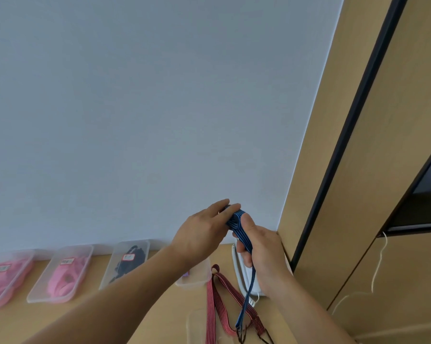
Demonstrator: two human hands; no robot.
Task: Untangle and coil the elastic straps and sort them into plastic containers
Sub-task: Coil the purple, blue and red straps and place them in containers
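1. Pink straps (pixel 60 276) and a black strap (pixel 130 263) are kept in containers (pixel 33 297) on the bench (pixel 174 326).
2. The blue strap (pixel 235 220) is coiled round the straight fingers (pixel 221 207) of the left hand (pixel 204 234).
3. Its tail is clamped in the curled fingers (pixel 243 259) of the right hand (pixel 264 254), above a red strap (pixel 210 306).

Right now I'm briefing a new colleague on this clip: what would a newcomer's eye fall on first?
Low in the centre, the right hand grips a blue striped strap coiled against the left hand's straight fingers. A loose red striped strap lies on the table below, and clear containers of pink straps and black straps line the wall at left.
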